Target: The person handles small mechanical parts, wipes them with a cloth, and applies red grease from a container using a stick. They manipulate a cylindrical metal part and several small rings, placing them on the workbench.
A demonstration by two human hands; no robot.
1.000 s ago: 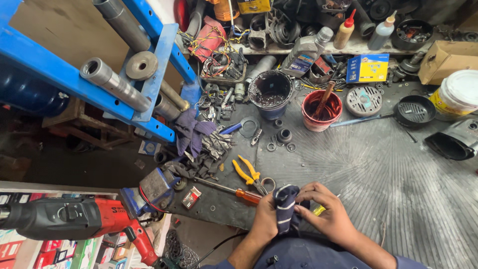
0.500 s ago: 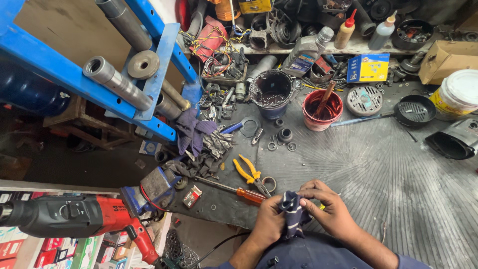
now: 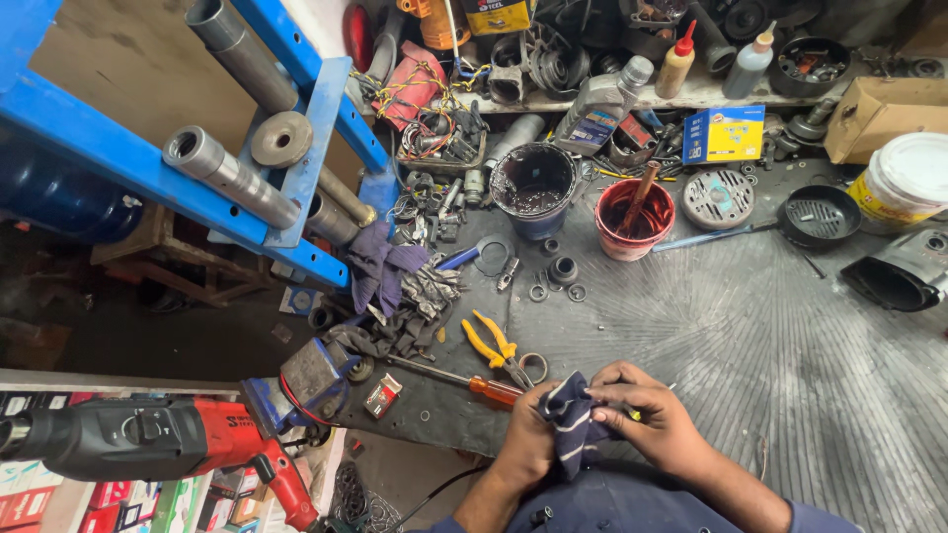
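Low in the head view, my left hand [image 3: 528, 441] and my right hand [image 3: 652, 419] meet over a dark blue striped cloth [image 3: 571, 415]. Both hands grip the cloth, which is bunched around something hidden inside it. Just ahead of the hands lie yellow-handled pliers [image 3: 491, 344] and an orange-handled screwdriver [image 3: 464, 379] on the grey ribbed rubber mat [image 3: 770, 345]. A small metal ring [image 3: 533, 364] lies beside the pliers.
A red and black power drill [image 3: 148, 439] lies at lower left. A blue steel press frame [image 3: 158, 168] with metal cylinders fills the upper left. Ahead stand a dark pot [image 3: 534, 185], a red bucket [image 3: 634, 217], a blue box [image 3: 724, 134], a white bucket [image 3: 904, 180] and several bottles and parts.
The cloth has shifted between my hands, now spread wider over the hidden object. My right hand has turned slightly over it. Everything else stays put.
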